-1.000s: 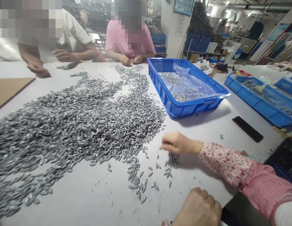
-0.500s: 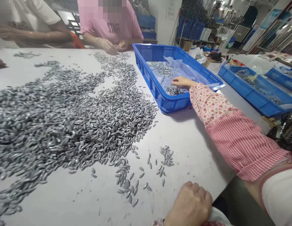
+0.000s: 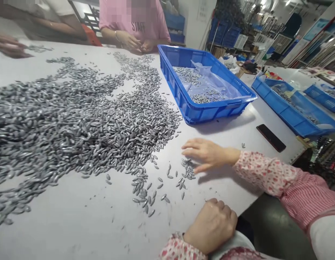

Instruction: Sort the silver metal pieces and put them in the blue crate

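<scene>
My right hand (image 3: 206, 153), its fingers stretched and apart, hovers just over or touches a small cluster of grey spindle-shaped pieces (image 3: 189, 171). Closed into a fist, my left hand (image 3: 212, 225) rests at the table's near edge; whatever its fingers may hold is hidden. Another small group of the same pieces (image 3: 142, 187) lies to the left of both hands. Beyond that spreads a large heap of grey pieces (image 3: 97, 126) across the white table (image 3: 83, 220).
A blue crate (image 3: 183, 113) with a plastic liner and some pieces stands beyond my right hand. More blue crates (image 3: 294, 121) are at the right, near a dark phone (image 3: 270, 137). Across the table sits a person in pink (image 3: 135, 18), and another person's hand (image 3: 13, 47) is at far left.
My right hand has come out of the blue crate, back toward me, and its fingers have spread over the small cluster. The phone has come into sight. My left hand stays closed.
</scene>
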{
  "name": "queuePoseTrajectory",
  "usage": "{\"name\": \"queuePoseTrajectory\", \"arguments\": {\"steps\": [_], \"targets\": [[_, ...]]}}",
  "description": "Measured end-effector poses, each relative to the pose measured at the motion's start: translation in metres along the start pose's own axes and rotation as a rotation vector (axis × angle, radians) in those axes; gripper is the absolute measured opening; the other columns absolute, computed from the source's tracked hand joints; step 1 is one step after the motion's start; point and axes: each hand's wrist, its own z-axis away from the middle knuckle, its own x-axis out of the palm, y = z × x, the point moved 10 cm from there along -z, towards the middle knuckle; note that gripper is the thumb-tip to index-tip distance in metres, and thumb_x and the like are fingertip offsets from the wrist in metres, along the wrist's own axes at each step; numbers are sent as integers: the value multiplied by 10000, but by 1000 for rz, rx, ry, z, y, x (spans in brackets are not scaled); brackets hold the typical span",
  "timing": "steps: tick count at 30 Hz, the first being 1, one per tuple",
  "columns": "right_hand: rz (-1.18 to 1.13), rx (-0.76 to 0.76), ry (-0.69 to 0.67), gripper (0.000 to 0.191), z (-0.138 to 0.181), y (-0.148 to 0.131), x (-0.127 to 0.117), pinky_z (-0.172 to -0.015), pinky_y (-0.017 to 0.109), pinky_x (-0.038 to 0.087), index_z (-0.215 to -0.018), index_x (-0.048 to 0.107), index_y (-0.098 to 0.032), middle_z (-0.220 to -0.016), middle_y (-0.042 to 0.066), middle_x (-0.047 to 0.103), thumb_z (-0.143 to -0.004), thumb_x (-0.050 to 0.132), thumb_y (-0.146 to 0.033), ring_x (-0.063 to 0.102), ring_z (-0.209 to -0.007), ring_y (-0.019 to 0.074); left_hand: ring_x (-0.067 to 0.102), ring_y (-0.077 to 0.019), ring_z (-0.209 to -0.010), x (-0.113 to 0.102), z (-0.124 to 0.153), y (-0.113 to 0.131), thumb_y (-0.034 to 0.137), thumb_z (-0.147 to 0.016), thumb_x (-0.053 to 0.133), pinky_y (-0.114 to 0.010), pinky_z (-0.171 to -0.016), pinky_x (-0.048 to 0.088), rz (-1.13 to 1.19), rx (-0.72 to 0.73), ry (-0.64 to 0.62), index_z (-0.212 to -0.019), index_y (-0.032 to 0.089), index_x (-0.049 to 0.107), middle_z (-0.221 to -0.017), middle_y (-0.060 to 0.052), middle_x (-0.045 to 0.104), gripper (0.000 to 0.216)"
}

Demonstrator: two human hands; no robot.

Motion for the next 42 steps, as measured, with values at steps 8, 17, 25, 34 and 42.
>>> {"name": "queuePoseTrajectory", "arguments": {"steps": [8,17,25,34,42], "targets": [[-92,-16,-31,896,-27,-52,72,-1172,498,274,-1390,409,-70,-1487,250,359,-793,597,-713,248,-1431,338,579,-192,-613,3,-3,3,159,-916,598,-314,-545,381,-30,15,1,-758,157,520,-678,-19,607,177],[-137,-95,77,274,-58,-77,75,-971,366,420,-1017,608,-154,-1104,104,602,-971,515,-407,501,-1041,216,584,-186,-624,-4,-3,5,150,-920,581,-325,-554,358,-23,45,96,-743,152,561,-696,-40,636,178],[-19,-106,23,234,-67,-80,81,-834,348,387,-903,605,-180,-955,74,610,-1002,433,-303,479,-912,203,577,-178,-609,-3,-3,4,155,-911,607,-326,-523,356,9,29,92,-733,151,545,-687,-28,620,188],[-294,61,242,438,-23,-8,30,-1013,435,390,-1163,517,-156,-1207,156,527,-902,583,-502,459,-1143,257,544,-180,-567,-10,-3,5,181,-870,677,-326,-494,347,-19,5,125,-717,154,519,-626,-12,581,222],[86,98,10,516,-42,-21,67,-813,370,412,-1012,592,-183,-1034,98,577,-874,518,-674,509,-928,238,537,-184,-583,-6,-1,4,193,-866,689,-336,-499,347,-12,3,116,-725,158,507,-640,-4,572,233]]}}
